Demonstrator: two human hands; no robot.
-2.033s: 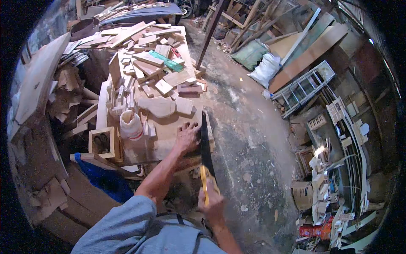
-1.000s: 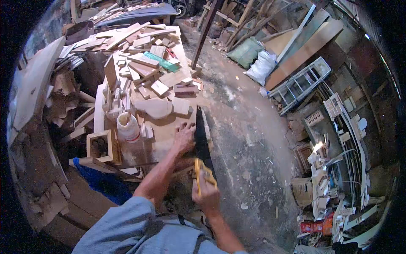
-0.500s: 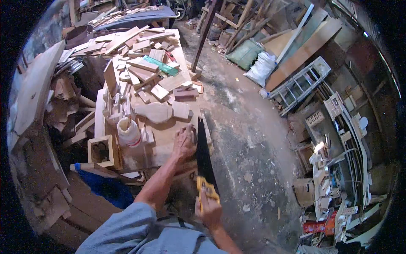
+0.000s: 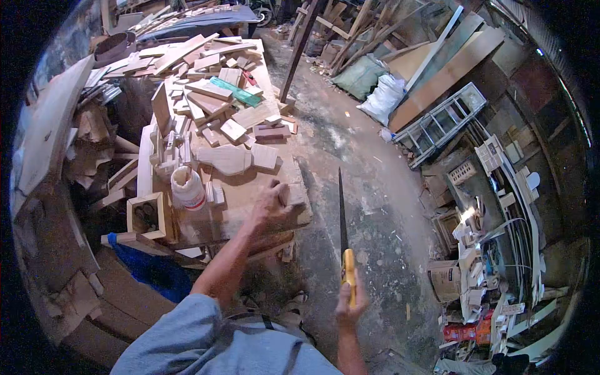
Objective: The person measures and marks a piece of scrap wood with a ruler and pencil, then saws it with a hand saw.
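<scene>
My right hand (image 4: 350,305) grips the yellow handle of a handsaw (image 4: 348,265) over the floor, to the right of the bench. Its dark blade points away from me and shows almost edge-on, apart from the wood. At the bench's near right corner, my left hand (image 4: 272,203) is closed and bears on a small wood block (image 4: 296,195); the fingertips are partly hidden. Beyond that hand lie a squarish wood piece (image 4: 265,156) and a curved, shaped board (image 4: 226,160). A white plastic jar (image 4: 187,189) with a red label stands to its left.
Offcuts (image 4: 209,90) pile up over the far part of the workbench (image 4: 234,215), with a green ruler-like strip (image 4: 236,92) among them. A dark post (image 4: 299,50) rises beyond the bench. Sacks (image 4: 382,100), a ladder (image 4: 440,125) and cluttered shelving line the right side.
The saw has moved right, away from the bench edge, and its blade has turned from broadside to edge-on. My left hand stays at the bench corner.
</scene>
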